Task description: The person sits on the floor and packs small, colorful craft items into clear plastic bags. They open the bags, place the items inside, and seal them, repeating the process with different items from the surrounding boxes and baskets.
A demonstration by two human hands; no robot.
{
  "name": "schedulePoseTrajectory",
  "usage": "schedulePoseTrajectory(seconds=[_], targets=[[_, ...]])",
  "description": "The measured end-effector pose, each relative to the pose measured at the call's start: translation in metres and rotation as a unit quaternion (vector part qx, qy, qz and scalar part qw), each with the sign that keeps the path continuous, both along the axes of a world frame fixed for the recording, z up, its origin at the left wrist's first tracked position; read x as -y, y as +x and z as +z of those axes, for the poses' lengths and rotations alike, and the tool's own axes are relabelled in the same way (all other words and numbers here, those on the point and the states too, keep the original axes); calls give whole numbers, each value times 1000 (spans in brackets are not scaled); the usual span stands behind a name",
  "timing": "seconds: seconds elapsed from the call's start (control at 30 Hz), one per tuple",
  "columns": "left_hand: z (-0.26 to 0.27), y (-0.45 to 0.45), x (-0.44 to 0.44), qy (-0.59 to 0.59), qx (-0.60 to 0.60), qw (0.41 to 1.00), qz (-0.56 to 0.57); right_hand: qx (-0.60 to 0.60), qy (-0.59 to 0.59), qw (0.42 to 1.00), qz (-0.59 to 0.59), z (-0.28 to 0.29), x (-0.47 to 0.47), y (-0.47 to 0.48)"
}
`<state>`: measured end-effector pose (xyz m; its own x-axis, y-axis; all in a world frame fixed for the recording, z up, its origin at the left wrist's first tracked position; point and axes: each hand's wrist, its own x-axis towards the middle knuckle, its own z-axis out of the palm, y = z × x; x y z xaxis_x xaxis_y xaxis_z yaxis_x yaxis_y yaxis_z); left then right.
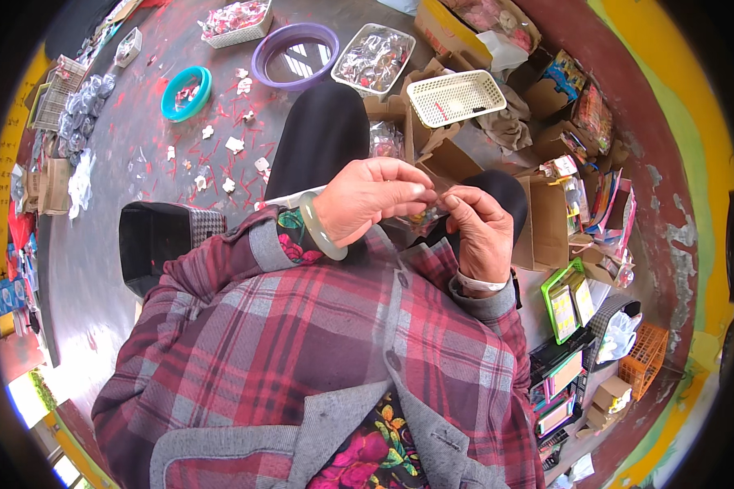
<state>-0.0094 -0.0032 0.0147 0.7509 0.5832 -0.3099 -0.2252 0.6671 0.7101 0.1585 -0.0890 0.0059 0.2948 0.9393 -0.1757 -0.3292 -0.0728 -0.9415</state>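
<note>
My left hand (367, 198), with a pale green bangle on the wrist, pinches the top of a small clear plastic bag (423, 221). Fingers and thumb of my right hand (482, 229) grip the same bag from the other side, close to the left fingertips. Small colourful pieces show inside the bag; what they are I cannot tell, and the hands partly cover it. It is held above my lap, between my knees. Behind it, an open cardboard box (446, 160) stands on the floor, with clear plastic packets (386, 140) beside my left knee.
A cream plastic basket (455, 98) rests over boxes ahead. Farther left are a white basket of packets (373, 58), a purple basin (295, 56) and a teal basin (186, 93). White pieces and red strips litter the floor. A black bin (159, 244) stands left; cartons (541, 220) crowd the right.
</note>
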Motion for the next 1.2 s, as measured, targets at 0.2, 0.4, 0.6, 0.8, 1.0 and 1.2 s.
schedulePoseTrajectory(seconds=[0.2,0.4,0.6,0.8,1.0,1.2], targets=[[-9,1,1,27,-27,999,-21,33,0,999,12,-1,3,-1],[-9,-1,0,15,-50,998,-28,57,8,998,28,2,3,-1],[-7,-1,0,13,-27,999,-46,53,25,997,42,3,4,2],[-7,-3,-2,-8,13,997,-69,45,49,996,54,0,4,4],[-4,-5,-7,-54,28,994,-94,50,82,993,71,0,5,7],[-8,-6,-9,-76,58,990,-103,73,89,991,71,3,4,7]])
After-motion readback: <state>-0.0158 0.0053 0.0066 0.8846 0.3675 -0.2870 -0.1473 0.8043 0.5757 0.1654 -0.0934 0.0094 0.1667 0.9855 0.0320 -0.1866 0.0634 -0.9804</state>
